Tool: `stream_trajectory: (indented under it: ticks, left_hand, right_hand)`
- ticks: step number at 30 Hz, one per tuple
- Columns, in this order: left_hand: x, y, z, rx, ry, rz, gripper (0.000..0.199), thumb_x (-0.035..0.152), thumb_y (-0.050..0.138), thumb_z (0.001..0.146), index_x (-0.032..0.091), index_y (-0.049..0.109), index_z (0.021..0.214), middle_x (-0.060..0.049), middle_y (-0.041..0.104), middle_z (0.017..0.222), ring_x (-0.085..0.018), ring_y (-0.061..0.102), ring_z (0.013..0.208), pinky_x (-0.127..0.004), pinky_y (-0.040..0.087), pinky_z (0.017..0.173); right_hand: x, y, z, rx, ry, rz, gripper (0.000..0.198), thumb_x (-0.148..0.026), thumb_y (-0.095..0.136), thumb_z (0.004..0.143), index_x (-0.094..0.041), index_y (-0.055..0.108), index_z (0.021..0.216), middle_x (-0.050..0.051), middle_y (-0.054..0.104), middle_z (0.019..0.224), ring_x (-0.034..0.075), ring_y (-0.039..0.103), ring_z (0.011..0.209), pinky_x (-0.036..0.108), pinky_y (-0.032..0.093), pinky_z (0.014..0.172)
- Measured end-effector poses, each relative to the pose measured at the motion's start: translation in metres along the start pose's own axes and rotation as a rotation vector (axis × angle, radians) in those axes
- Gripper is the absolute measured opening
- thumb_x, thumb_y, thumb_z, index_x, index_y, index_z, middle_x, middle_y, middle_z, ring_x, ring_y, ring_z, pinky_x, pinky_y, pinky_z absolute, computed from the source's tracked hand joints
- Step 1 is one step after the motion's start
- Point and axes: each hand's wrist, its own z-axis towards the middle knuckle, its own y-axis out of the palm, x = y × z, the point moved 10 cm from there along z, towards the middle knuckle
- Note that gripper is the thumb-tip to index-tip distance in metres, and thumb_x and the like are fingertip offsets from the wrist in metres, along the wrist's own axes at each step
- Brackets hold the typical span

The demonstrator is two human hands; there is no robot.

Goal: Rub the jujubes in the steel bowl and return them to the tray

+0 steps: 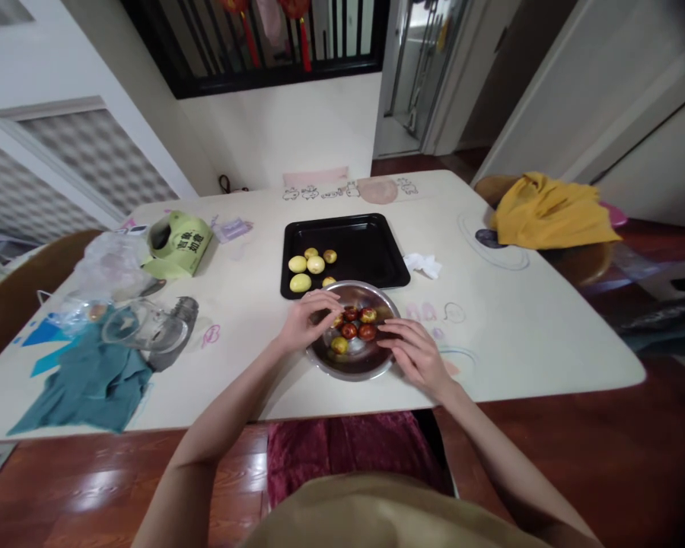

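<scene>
On the white worktop [525,335], read from the middle of the view, a teal cloth [85,384] lies toward eight o'clock, with a clear jug [148,323] beside it nearer nine, where a crumpled plastic bag [111,262] and a green item [188,247] bearing dark characters also sit. A white tissue [424,265] lies at three, line drawings [310,193] mark the far edge at twelve, and a yellow cloth [553,213] drapes a wooden chair [597,262] between two and three. Beyond, a black-framed window [331,46] stands between eleven and twelve.

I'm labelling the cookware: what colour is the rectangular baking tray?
The baking tray is black, seen best in the head view.
</scene>
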Motion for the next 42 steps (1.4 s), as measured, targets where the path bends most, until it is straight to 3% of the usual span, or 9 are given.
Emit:
stream_trajectory:
  ticks: [8, 18, 24, 32, 36, 42]
  left_hand:
    - [-0.01, -0.009, -0.013, 0.098, 0.075, -0.224, 0.033, 0.034, 0.054, 0.109, 0.018, 0.079, 0.096, -0.011, 0.081, 0.092, -0.026, 0.074, 0.104, -0.046, 0.059, 0.094]
    - [-0.008, -0.007, -0.02, 0.115, 0.107, -0.192, 0.036, 0.031, 0.049, 0.11, 0.017, 0.077, 0.094, -0.011, 0.079, 0.089, -0.024, 0.074, 0.096, -0.042, 0.057, 0.088]
    - [-0.005, -0.005, -0.02, 0.1, 0.129, -0.196, 0.031, 0.024, 0.05, 0.109, 0.015, 0.077, 0.096, -0.011, 0.08, 0.089, -0.024, 0.073, 0.097, -0.039, 0.055, 0.089]
    - [-0.005, -0.003, -0.018, 0.052, 0.081, -0.214, 0.03, 0.023, 0.048, 0.109, 0.016, 0.076, 0.099, -0.012, 0.081, 0.092, -0.024, 0.073, 0.097, -0.039, 0.055, 0.09]
    - [-0.005, -0.004, -0.018, 0.042, 0.058, -0.205, 0.03, 0.024, 0.049, 0.108, 0.016, 0.076, 0.1, -0.012, 0.081, 0.091, -0.024, 0.074, 0.096, -0.039, 0.055, 0.09]
    - [-0.003, -0.004, -0.017, 0.025, 0.071, -0.181, 0.027, 0.02, 0.05, 0.107, 0.015, 0.076, 0.1, -0.011, 0.081, 0.091, -0.024, 0.075, 0.097, -0.038, 0.055, 0.091]
  right_hand:
    - [0.031, 0.0, 0.063, -0.095, 0.063, 0.015, 0.024, -0.023, 0.053, 0.107, -0.025, 0.077, 0.111, 0.011, 0.075, 0.119, 0.027, 0.07, 0.113, 0.048, 0.061, 0.096]
    - [0.087, 0.078, 0.146, -0.447, -0.104, 0.056, 0.03, -0.025, 0.05, 0.109, -0.024, 0.078, 0.122, 0.011, 0.072, 0.129, 0.024, 0.068, 0.118, 0.044, 0.058, 0.105]
    - [0.105, 0.12, 0.147, -0.688, -0.077, 0.306, 0.037, -0.016, 0.051, 0.105, -0.029, 0.081, 0.122, 0.008, 0.071, 0.134, 0.021, 0.069, 0.125, 0.042, 0.056, 0.108]
    - [0.119, 0.137, 0.138, -0.848, -0.048, 0.353, 0.046, -0.009, 0.055, 0.101, -0.037, 0.077, 0.13, 0.004, 0.067, 0.145, 0.022, 0.066, 0.13, 0.042, 0.055, 0.11]
    - [0.119, 0.141, 0.137, -0.873, -0.027, 0.36, 0.046, -0.012, 0.063, 0.099, -0.037, 0.073, 0.136, 0.004, 0.066, 0.148, 0.023, 0.064, 0.136, 0.044, 0.05, 0.117]
    - [0.111, 0.145, 0.136, -0.822, -0.035, 0.355, 0.034, -0.02, 0.068, 0.098, -0.028, 0.075, 0.13, 0.007, 0.073, 0.135, 0.025, 0.068, 0.128, 0.043, 0.053, 0.113]
